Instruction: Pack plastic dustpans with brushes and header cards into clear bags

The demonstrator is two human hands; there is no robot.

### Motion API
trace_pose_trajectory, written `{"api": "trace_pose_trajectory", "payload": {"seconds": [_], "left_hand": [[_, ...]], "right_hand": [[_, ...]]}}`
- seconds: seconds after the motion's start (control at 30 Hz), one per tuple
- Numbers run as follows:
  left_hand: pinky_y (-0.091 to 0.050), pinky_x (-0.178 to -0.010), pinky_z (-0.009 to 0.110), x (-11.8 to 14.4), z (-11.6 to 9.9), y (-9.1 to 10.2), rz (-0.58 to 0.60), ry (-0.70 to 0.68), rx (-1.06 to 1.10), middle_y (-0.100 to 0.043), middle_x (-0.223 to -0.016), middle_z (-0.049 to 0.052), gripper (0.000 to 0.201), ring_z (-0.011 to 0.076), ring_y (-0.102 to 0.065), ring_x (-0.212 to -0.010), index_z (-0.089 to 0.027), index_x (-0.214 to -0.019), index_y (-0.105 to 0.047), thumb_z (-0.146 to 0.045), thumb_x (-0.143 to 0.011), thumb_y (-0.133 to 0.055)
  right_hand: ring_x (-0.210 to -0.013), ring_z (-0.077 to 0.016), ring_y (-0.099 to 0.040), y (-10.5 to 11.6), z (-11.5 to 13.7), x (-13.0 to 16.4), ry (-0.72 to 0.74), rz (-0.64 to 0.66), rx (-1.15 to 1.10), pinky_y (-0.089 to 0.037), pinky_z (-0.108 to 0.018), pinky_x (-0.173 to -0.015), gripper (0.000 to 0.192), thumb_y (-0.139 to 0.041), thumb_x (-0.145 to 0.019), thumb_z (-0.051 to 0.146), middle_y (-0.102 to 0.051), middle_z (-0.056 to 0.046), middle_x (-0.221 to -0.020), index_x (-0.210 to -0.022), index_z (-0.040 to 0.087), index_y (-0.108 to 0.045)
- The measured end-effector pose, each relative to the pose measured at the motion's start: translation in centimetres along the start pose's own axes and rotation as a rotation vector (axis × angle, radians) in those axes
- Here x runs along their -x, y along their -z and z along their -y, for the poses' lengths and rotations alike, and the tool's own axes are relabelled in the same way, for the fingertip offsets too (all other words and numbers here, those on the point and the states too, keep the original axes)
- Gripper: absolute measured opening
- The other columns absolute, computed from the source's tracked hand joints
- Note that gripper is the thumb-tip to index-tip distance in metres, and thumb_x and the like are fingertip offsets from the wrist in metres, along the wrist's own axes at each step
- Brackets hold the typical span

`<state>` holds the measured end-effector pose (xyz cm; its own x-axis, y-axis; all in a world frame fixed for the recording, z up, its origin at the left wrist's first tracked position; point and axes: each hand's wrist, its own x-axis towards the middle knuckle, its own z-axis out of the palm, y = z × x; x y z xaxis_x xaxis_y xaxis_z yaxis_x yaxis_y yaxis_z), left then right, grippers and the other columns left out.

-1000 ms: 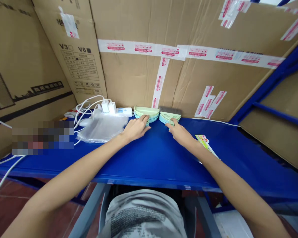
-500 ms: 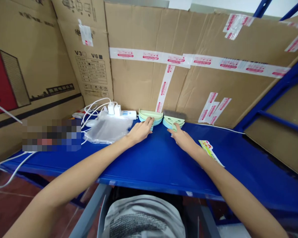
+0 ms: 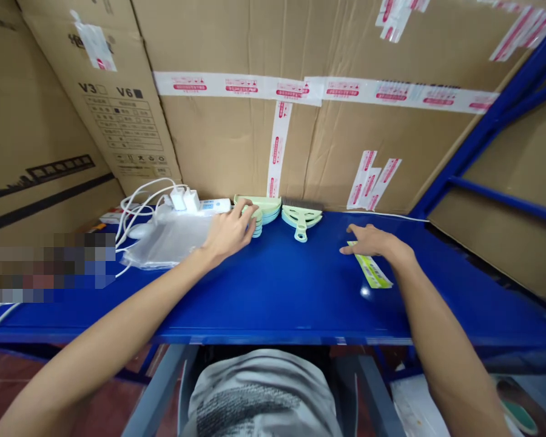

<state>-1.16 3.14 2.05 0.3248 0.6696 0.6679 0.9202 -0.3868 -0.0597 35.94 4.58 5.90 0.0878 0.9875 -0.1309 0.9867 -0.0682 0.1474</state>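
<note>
I count two hands in my view: the left hand and the right hand. On the blue surface I see two stacks of small plastic pieces: one stack of dustpans at centre far, and one stack of brushes just right of it; how many lie in each I cannot tell. One pile of clear bags sits left. Two white chargers stand far left. One printed card lies right.

On the tabletop, the dustpan stack sits left of the small brush; plastic bags lie further left, a card right, cardboard boxes behind.
</note>
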Motion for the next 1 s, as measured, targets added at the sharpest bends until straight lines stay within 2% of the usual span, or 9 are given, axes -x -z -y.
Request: {"api": "trace_pose_trajectory", "payload": {"seconds": [0.1,0.23,0.33,0.43,0.5,0.57,0.73,0.9,1.0], "left_hand": [[-0.058,-0.073,0.037,0.1,0.1,-0.2,0.008,-0.031,0.018,-0.064,-0.14,0.015,0.035,0.0253,-0.076,-0.094,-0.022,-0.136,-0.062,-0.029,-0.109,-0.041],[-0.057,-0.072,0.036,0.1,0.0,0.1,-0.007,-0.024,0.039,-0.065,-0.139,0.015,0.034,0.0226,-0.075,-0.087,-0.021,-0.133,-0.063,-0.028,-0.109,-0.04],[-0.057,-0.071,0.036,0.0,-0.1,0.3,-0.001,-0.021,0.035,-0.065,-0.139,0.014,0.034,0.0224,-0.075,-0.087,-0.021,-0.132,-0.064,-0.028,-0.109,-0.04],[-0.056,-0.067,0.036,-0.1,-0.3,0.3,0.015,-0.02,0.021,-0.065,-0.139,0.013,0.034,0.0225,-0.075,-0.085,-0.022,-0.131,-0.064,-0.028,-0.109,-0.039],[-0.056,-0.066,0.035,-0.2,-0.3,0.3,0.026,-0.016,0.017,-0.065,-0.139,0.012,0.035,0.0228,-0.075,-0.085,-0.023,-0.132,-0.064,-0.028,-0.108,-0.039],[-0.056,-0.066,0.035,-0.2,-0.2,0.3,0.027,-0.009,0.019,-0.064,-0.14,0.012,0.035,0.0232,-0.076,-0.086,-0.024,-0.132,-0.064,-0.027,-0.108,-0.039],[-0.055,-0.065,0.036,-0.1,0.0,0.3,0.029,-0.029,0.02,-0.064,-0.14,0.013,0.034,0.023,-0.075,-0.082,-0.022,-0.131,-0.064,-0.027,-0.107,-0.04],[-0.054,-0.066,0.035,-0.1,0.2,0.2,0.035,-0.024,0.054,-0.064,-0.14,0.013,0.032,0.0219,-0.075,-0.083,-0.023,-0.13,-0.064,-0.026,-0.106,-0.042],[-0.053,-0.067,0.035,-0.1,0.3,0.2,0.027,-0.01,0.061,-0.064,-0.139,0.012,0.03,0.0216,-0.074,-0.084,-0.023,-0.127,-0.065,-0.026,-0.106,-0.043]], "right_hand": [[-0.095,-0.0325,-0.075,-0.9,0.3,-0.8,0.038,0.026,-0.012,-0.056,-0.041,-0.077,0.066,-0.076,-0.089,0.045,-0.066,-0.026,-0.13,-0.147,0.018,-0.061],[-0.105,-0.0366,-0.072,-0.8,0.8,-0.5,0.053,-0.02,-0.002,-0.056,-0.044,-0.083,0.048,-0.076,-0.088,0.034,-0.067,-0.025,-0.123,-0.131,0.014,-0.068],[-0.116,-0.0378,-0.068,-0.3,2.8,0.6,0.11,-0.311,-0.077,-0.055,-0.047,-0.089,0.049,-0.064,-0.099,0.042,-0.06,-0.024,-0.134,-0.14,0.017,-0.059],[-0.105,-0.0326,-0.07,-0.5,6.4,1.7,0.286,-0.587,-0.179,-0.055,-0.042,-0.085,0.054,-0.058,-0.102,0.055,-0.057,-0.019,-0.136,-0.145,0.022,-0.053],[-0.093,-0.0289,-0.072,-1.2,8.6,1.8,0.391,-0.571,-0.126,-0.054,-0.038,-0.076,0.057,-0.064,-0.099,0.056,-0.056,-0.017,-0.136,-0.145,0.025,-0.052],[-0.082,-0.0234,-0.071,-2.0,9.7,1.4,0.473,-0.528,-0.028,-0.05,-0.033,-0.07,0.048,-0.065,-0.1,0.045,-0.054,-0.016,-0.138,-0.143,0.028,-0.056],[-0.076,-0.0153,-0.068,-3.3,8.7,-0.9,0.611,-0.512,0.009,-0.047,-0.028,-0.067,0.025,-0.057,-0.1,0.017,-0.05,-0.013,-0.142,-0.121,0.025,-0.068],[-0.088,-0.02,-0.069,-3.4,7.7,-2.2,0.71,-0.529,-0.116,-0.056,-0.036,-0.087,0.027,-0.065,-0.102,0.034,-0.048,-0.017,-0.144,-0.123,0.018,-0.071],[-0.096,-0.0213,-0.071,-3.6,7.5,-2.5,0.726,-0.532,-0.157,-0.056,-0.035,-0.089,0.03,-0.058,-0.106,0.038,-0.052,-0.016,-0.145,-0.123,0.02,-0.076]]}}
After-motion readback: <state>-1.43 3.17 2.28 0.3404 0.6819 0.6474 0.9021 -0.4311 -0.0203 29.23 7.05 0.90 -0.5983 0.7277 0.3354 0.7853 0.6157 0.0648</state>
